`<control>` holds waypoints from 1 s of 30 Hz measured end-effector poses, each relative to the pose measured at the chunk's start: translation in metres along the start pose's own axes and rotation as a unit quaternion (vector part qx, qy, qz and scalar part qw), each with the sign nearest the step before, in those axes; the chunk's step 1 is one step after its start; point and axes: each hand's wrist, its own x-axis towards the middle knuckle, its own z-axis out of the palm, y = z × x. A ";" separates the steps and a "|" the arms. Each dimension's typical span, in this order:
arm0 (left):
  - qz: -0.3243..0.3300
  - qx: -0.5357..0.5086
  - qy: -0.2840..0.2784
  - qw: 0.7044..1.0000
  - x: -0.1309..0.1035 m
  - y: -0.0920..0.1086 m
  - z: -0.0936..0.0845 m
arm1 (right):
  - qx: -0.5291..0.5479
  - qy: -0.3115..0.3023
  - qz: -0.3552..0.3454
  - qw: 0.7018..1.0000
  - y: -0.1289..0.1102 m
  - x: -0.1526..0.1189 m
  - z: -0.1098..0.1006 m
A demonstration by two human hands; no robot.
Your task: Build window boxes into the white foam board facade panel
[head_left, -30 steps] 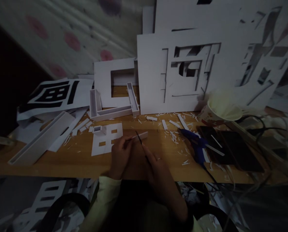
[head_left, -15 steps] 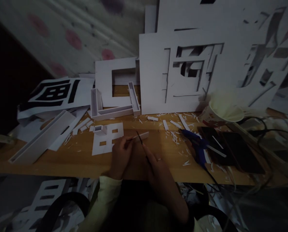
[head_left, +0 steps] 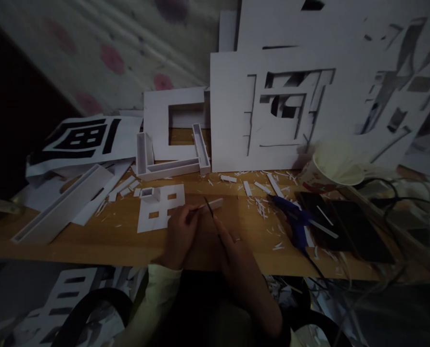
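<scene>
1. White strip (head_left: 215, 204) lies low over the wooden table (head_left: 128, 246), in front of the person, its near end at the left fingertips; a thin dark blade of a knife (head_left: 208, 205) crosses it, though whether the edge touches is unclear.
2. Left hand (head_left: 180, 229) is closed in a pinch, thumb and forefinger on the strip; right hand (head_left: 234, 248) is curled round the knife's handle, which it mostly hides.
3. Just left of the strip lies a windowed card (head_left: 162, 220), bearing 1 small open box (head_left: 151, 195); to the right lie a blue glue gun (head_left: 292, 209) and 2 dark phones (head_left: 362, 229).
</scene>
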 end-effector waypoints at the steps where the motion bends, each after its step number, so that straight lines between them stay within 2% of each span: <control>1: 0.003 -0.003 -0.001 1.000 0.000 0.000 0.000 | -0.027 -0.012 0.007 1.000 -0.001 0.000 -0.001; 6: 0.020 -0.016 -0.017 1.000 0.002 0.003 -0.001 | -0.097 -0.042 0.020 0.994 -0.006 0.002 -0.004; 12: 0.011 -0.012 -0.029 0.999 0.003 0.003 -0.001 | -0.099 -0.068 0.033 0.992 -0.010 0.007 -0.007; 26: 0.043 -0.008 -0.007 0.999 0.002 -0.002 0.003 | -0.083 -0.096 0.038 0.991 -0.011 0.014 -0.006; 30: 0.017 -0.026 -0.004 1.000 0.001 -0.003 0.004 | -0.073 -0.091 0.046 0.992 -0.010 0.014 -0.003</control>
